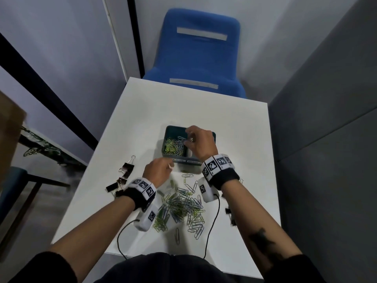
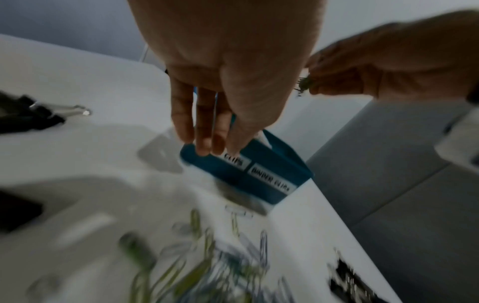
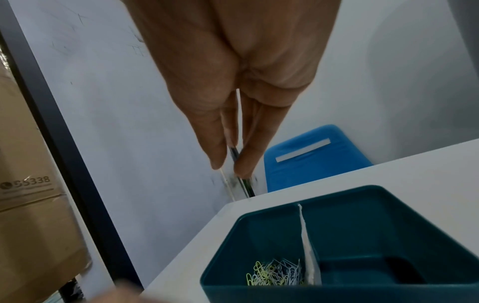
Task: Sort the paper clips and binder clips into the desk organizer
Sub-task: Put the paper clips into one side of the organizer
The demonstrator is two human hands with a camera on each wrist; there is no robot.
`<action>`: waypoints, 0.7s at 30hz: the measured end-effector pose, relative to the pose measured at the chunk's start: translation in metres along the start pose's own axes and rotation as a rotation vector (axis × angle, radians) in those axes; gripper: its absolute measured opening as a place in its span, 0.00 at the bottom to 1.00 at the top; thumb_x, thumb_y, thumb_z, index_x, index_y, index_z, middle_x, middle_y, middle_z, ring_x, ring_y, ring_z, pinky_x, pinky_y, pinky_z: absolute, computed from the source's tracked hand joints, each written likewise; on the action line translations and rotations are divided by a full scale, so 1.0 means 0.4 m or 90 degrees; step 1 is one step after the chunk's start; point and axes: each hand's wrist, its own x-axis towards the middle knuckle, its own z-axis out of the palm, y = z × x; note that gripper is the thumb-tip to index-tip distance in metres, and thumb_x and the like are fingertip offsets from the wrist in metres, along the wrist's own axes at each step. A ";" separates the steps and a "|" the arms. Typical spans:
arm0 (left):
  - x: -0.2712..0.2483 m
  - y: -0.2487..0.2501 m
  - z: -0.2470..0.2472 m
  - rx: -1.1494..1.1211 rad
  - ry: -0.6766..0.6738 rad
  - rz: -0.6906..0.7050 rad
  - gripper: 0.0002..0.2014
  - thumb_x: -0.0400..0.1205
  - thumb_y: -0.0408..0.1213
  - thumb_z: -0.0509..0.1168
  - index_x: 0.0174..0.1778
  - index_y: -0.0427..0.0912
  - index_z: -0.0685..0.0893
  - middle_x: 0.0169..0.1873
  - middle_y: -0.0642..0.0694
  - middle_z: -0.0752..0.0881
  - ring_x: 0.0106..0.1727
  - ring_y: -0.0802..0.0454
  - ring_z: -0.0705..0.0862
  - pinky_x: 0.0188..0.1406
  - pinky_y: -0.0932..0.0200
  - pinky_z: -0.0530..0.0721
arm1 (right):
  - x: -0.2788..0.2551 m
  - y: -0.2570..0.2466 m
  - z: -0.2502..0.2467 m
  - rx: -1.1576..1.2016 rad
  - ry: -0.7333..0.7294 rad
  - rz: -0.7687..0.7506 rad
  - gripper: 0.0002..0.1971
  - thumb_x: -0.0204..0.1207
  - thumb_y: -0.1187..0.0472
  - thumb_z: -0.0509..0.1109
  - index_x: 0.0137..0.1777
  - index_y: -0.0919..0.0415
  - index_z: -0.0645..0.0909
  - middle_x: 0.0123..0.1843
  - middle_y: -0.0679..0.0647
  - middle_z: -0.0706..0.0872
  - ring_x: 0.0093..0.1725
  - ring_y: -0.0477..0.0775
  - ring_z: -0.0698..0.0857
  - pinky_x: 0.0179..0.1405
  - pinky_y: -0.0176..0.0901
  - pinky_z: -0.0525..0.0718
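Observation:
The teal desk organizer (image 1: 175, 127) stands mid-table, split by a white divider (image 3: 308, 246). Green and silver paper clips (image 3: 276, 274) lie in its left compartment; the right one looks dark and bare. My right hand (image 1: 188, 137) hovers over the organizer and pinches a few paper clips (image 1: 182, 139) between thumb and fingers (image 3: 219, 155). My left hand (image 1: 169, 165) holds nothing, its straight fingers (image 2: 202, 141) pointing down at the organizer's labelled front wall (image 2: 233, 176). A loose pile of paper clips (image 1: 183, 205) lies on the table between my wrists.
Black binder clips (image 1: 126, 168) lie at the table's left edge, and more binder clips (image 1: 229, 213) sit by my right forearm. A blue chair (image 1: 197, 52) stands beyond the far edge. A grey partition (image 1: 326, 119) runs along the right, and a cardboard box (image 3: 28, 184) is at left.

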 end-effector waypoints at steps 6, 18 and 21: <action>-0.103 -0.062 0.119 0.154 -0.168 -0.033 0.25 0.81 0.42 0.65 0.74 0.43 0.69 0.68 0.41 0.71 0.65 0.41 0.76 0.55 0.45 0.81 | -0.090 0.076 0.066 -0.012 -0.028 -0.006 0.13 0.74 0.60 0.74 0.58 0.57 0.82 0.52 0.54 0.88 0.46 0.53 0.87 0.49 0.50 0.88; -0.208 -0.048 0.224 0.217 -0.335 0.149 0.39 0.86 0.52 0.54 0.84 0.38 0.42 0.84 0.37 0.39 0.85 0.40 0.41 0.82 0.45 0.55 | -0.241 0.315 0.267 -0.212 -0.240 0.105 0.43 0.74 0.41 0.69 0.83 0.55 0.53 0.85 0.60 0.54 0.83 0.60 0.58 0.75 0.58 0.70; -0.208 -0.053 0.209 0.222 -0.319 0.160 0.38 0.86 0.51 0.56 0.85 0.37 0.44 0.84 0.37 0.43 0.85 0.40 0.47 0.80 0.44 0.59 | -0.215 0.306 0.305 -0.217 -0.281 0.079 0.45 0.77 0.37 0.64 0.85 0.55 0.45 0.87 0.59 0.47 0.85 0.59 0.49 0.81 0.60 0.61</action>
